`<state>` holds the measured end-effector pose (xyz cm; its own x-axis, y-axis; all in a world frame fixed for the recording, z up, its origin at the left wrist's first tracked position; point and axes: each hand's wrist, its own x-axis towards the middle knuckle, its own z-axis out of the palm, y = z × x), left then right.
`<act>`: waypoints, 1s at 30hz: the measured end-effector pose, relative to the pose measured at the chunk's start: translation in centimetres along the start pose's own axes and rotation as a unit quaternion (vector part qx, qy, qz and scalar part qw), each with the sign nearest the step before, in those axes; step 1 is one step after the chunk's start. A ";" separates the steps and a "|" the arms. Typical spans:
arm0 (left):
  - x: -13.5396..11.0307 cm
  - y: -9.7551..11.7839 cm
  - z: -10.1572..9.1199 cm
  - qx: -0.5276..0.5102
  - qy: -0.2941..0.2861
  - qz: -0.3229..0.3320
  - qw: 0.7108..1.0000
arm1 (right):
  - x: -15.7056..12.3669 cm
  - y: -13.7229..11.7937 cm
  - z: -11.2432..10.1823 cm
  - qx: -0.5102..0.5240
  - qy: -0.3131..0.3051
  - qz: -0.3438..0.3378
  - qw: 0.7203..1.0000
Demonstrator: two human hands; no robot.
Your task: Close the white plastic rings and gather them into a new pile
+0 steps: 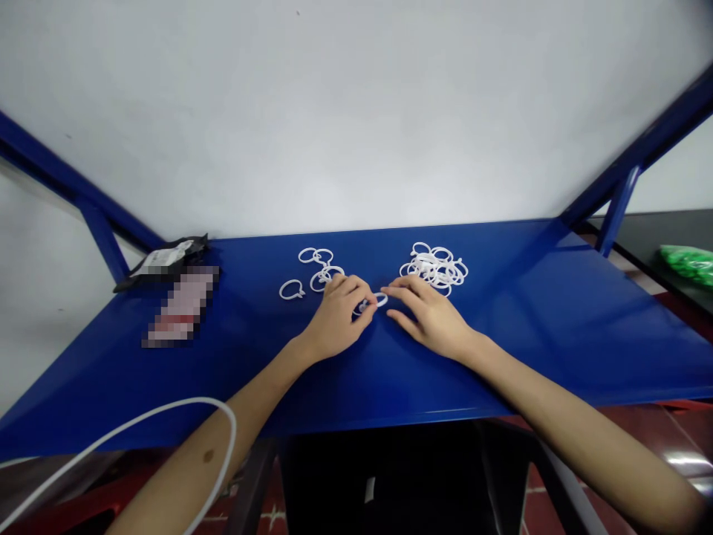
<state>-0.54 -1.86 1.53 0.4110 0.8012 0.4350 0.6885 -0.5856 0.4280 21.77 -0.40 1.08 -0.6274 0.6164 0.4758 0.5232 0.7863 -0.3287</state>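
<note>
Between my hands, near the middle of the blue table point(345, 386), is a white plastic ring point(381, 300). My left hand point(341, 316) pinches it between thumb and fingertips; a small white part shows inside the curl of those fingers. My right hand point(428, 313) lies just right of the ring, thumb and fingers apart, with a fingertip close to the ring's edge. Past the right hand sits a heap of white rings point(435, 266), some overlapping. Several more rings lie beyond and left of my left hand, among them a single ring with a clip-like tab point(290, 290).
On the left of the table lie a black plastic package point(167, 260) with a white label and a blurred-out pinkish item point(183, 306). A white cable point(161, 407) loops across my left forearm. Blue frame bars flank the table; a green bag point(688, 264) is at far right.
</note>
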 end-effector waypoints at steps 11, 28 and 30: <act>-0.3 0.3 1.1 -0.051 -0.104 -0.028 0.993 | 0.0 0.9 0.7 0.146 -0.007 0.066 0.987; -0.2 -0.4 0.6 0.090 -0.070 -0.071 0.991 | 0.0 1.1 0.0 0.079 -0.006 0.097 0.992; -0.1 -0.6 0.6 0.098 -0.058 -0.074 0.991 | 0.0 1.1 -0.1 0.077 0.000 0.107 0.991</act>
<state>-0.66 -1.53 0.76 0.3541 0.8922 0.2803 0.8444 -0.4339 0.3142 22.36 0.47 0.78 -0.5117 0.7694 0.3823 0.5500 0.6352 -0.5422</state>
